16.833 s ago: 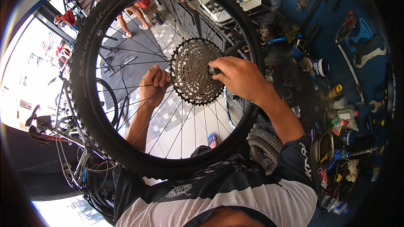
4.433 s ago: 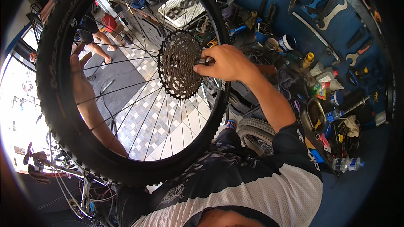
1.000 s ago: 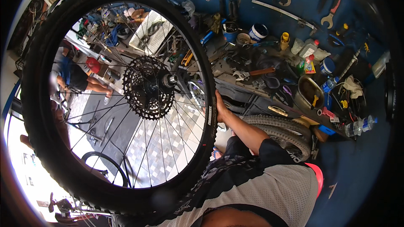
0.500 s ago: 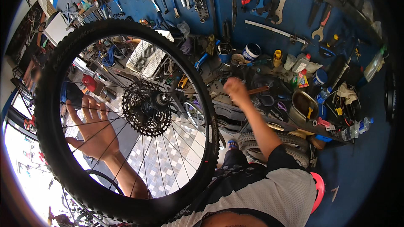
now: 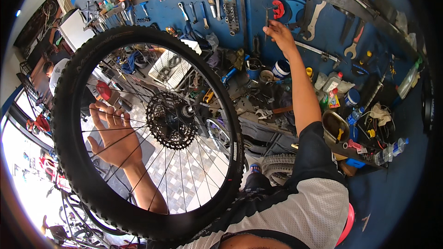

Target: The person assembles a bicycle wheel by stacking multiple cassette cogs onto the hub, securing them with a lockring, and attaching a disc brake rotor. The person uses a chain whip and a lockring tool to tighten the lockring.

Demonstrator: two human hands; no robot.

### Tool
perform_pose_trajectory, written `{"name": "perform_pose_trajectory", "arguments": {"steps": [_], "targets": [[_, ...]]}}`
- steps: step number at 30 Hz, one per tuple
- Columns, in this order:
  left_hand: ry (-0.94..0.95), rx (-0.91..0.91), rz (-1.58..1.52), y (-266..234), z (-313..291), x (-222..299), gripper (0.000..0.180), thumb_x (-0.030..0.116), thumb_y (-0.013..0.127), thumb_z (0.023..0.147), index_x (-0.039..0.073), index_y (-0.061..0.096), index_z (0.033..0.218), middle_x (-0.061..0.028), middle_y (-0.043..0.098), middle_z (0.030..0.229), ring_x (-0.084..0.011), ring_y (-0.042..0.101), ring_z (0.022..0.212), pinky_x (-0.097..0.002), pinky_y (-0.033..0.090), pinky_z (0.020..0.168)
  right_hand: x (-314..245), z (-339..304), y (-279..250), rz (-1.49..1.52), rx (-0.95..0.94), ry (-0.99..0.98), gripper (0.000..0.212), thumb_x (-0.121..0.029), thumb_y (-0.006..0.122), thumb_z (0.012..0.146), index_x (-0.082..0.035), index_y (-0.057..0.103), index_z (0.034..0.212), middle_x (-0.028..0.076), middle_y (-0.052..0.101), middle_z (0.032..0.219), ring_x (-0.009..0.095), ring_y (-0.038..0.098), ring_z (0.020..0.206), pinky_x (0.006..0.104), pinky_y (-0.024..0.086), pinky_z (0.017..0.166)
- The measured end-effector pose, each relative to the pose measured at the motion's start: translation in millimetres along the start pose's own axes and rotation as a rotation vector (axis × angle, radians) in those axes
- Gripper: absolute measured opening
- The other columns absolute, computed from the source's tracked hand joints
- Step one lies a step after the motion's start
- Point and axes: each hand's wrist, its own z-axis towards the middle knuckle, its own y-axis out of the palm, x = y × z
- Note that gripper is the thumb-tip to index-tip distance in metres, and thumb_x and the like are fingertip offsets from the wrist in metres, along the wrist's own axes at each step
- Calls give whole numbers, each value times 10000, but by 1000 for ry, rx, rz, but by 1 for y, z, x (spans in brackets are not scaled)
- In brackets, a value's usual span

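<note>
A bicycle wheel (image 5: 236, 157) with a knobby black tyre stands upright before me. Its large black cassette (image 5: 171, 122) surrounds the hub, whose axle end (image 5: 188, 110) faces the bench. My left hand (image 5: 117, 140) shows through the spokes, palm up, fingers apart and slightly curled, holding nothing. My left forearm passes behind the lower rim. Stretched out to the blue tool wall, my right hand (image 5: 280, 37) pinches a slim, dark, upright tool (image 5: 266, 18); its exact kind is unclear. An adjustable wrench (image 5: 264, 113) with a brown handle lies on the bench below.
Spanners (image 5: 204, 14) and a red C-shaped tool (image 5: 278, 9) hang on the wall. The cluttered bench carries a white basket (image 5: 177, 67), tubs (image 5: 281, 69), bottles (image 5: 333, 82) and a metal pan (image 5: 335, 127). Spare tyres (image 5: 279, 166) lie beneath. Another person (image 5: 57, 74) is at far left.
My right hand has risen from beside the brown-handled wrench on the bench to the wall and taken hold of the slim tool. My left fingers have curled slightly.
</note>
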Motion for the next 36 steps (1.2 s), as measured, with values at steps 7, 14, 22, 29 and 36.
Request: {"name": "perform_pose_trajectory", "arguments": {"steps": [7,14,22,29,36], "targets": [[20,98,18,15,3,-3,788,624,409,996,167,321,1633,-123,616,1259,-245,565,1133,-419,428,1045,5,7,26,335,-14,-129,618,-338,854,892,-40,595,1368,65,723,1128,158,651,973,305,492,762],[33,24,-1,12,3,-4,764,589,445,1010,145,328,1620,-130,581,1351,-246,571,1180,-413,458,1044,-20,6,54,892,-162,-22,332,-314,805,941,-98,667,1153,71,716,1133,148,663,818,280,529,662],[33,-82,-61,5,3,-6,727,545,464,1025,145,326,1616,-154,606,1334,-267,583,1193,-451,467,1060,-84,23,86,1240,-196,89,400,-358,789,940,-116,589,1187,79,694,1026,152,705,771,265,550,606],[1,-140,2,-12,12,-4,675,542,475,1045,151,382,1587,-155,611,1331,-303,587,1216,-499,462,1067,-149,-34,127,853,-329,-180,701,-497,780,922,-108,534,1451,84,662,1221,146,613,788,302,516,639],[-373,-109,57,-52,53,-8,452,250,516,1097,-20,512,1460,-253,677,1300,-344,747,1044,-421,671,775,-169,-129,221,1241,-975,-146,736,-516,703,945,-113,482,1519,198,670,1317,215,733,948,284,603,673]]}}
